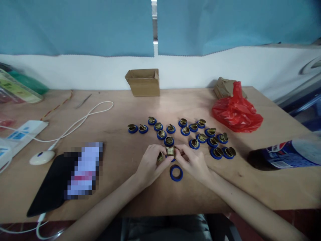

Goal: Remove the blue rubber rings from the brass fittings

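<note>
My left hand (150,164) and my right hand (192,160) meet at the table's middle, fingertips pinched together on a small brass-coloured metal piece (170,151). A second brass bit shows under my left fingers. An empty blue ring (176,173) lies flat on the wood just below my hands. Beyond my hands spread several blue rings with brass pieces set in them (193,134).
A small open cardboard box (143,82) stands at the back. A red plastic bag (235,110) lies at the right, a cola bottle (286,154) on its side nearer. At the left are a black mouse pad (50,187), a white mouse (41,157) and a power strip (22,132).
</note>
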Available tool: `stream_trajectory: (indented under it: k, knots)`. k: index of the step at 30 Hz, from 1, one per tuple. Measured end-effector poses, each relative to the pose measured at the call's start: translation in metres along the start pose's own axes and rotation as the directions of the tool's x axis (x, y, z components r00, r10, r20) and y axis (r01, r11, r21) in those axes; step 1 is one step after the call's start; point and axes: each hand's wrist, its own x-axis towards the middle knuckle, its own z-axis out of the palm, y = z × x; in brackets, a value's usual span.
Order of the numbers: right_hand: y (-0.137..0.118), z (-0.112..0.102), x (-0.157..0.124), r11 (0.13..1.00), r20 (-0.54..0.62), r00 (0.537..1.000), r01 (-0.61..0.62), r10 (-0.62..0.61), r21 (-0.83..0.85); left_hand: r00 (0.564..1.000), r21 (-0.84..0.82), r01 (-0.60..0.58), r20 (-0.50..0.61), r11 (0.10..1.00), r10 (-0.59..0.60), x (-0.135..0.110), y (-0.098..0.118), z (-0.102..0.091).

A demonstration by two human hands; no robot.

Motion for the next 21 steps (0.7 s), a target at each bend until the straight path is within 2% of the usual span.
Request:
stream_trajectory:
  k: [3,9,13,15,17,19,21]
  knots:
    - [0.001,0.000,0.000,0.999,0.006,0.999,0.041,-0.041,-0.023,0.999,-0.038,0.041,-0.026,0.998,-0.042,-0.003,-0.002,0.003]
    - [0.001,0.002,-0.001,0.992,-0.025,0.992,0.119,-0.120,-0.051,0.996,0.049,-0.050,0.076,0.998,0.046,-0.004,-0.004,0.004]
    - [-0.004,-0.003,0.001,0.995,-0.055,0.993,0.103,-0.104,-0.013,0.999,0.085,-0.038,0.001,0.996,0.038,-0.002,-0.006,0.003]
    - [-0.007,-0.005,0.003,0.997,-0.025,0.999,0.028,-0.026,0.069,0.999,0.087,-0.045,-0.007,0.995,0.046,-0.002,-0.006,0.004]
    - [-0.008,-0.006,0.006,0.978,0.076,0.993,-0.102,0.089,0.180,0.998,0.083,-0.057,0.008,0.995,0.056,-0.002,-0.007,0.005]
    - [-0.007,-0.006,0.009,0.921,0.233,0.955,-0.250,0.184,0.299,0.997,0.080,-0.073,0.026,0.994,0.071,-0.003,-0.007,0.006]
    - [-0.007,-0.005,0.012,0.818,0.368,0.900,-0.386,0.233,0.426,0.996,0.077,-0.086,0.040,0.993,0.083,-0.004,-0.007,0.006]
